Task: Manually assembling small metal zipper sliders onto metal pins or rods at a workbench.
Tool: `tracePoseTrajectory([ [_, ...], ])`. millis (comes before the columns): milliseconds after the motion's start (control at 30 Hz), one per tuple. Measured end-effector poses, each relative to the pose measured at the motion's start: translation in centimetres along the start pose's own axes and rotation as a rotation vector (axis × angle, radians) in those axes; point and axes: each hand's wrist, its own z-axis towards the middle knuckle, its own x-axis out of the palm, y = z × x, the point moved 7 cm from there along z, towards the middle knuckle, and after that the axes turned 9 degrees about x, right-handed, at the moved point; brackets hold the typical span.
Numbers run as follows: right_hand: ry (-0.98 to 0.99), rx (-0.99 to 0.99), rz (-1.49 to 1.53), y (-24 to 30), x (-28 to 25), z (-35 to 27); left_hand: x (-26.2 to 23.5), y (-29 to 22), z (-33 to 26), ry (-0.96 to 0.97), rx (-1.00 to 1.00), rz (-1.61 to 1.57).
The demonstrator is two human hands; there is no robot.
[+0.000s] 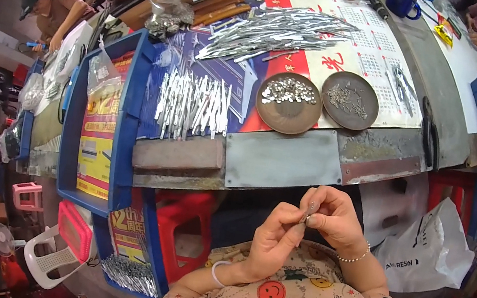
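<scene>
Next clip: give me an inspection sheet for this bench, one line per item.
Surface: grey metal plate at the bench's near edge.
Job's things: small silvery metal piece pinched between both hands.
Clutter: round brown dish of shiny discs; round brown dish of small pins; row of silvery metal strips; heap of silvery metal strips.
Grippers: left hand and right hand meet, fingers closed on the piece.
Cables: nothing seen.
Surroundings: another person working; white plastic bag.
</scene>
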Motion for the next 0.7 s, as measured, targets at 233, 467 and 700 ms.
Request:
tracePoseTrajectory([
  [233,-0.202,-0.315,-0.411,1.4,1.9,-0.3,-1.2,-1.3,0.3,-0.125,0.191,0.158],
  [467,-0.347,-0.729,-1.003,3.5,4.8,-1.8,-1.7,-1.8,0.2,-0.156,0.213,0.239],
  [700,-0.360,-0.712,-1.048,3.6,5.3,-1.9,-1.6,-1.9,-0.2,-0.157,0.265,0.231],
])
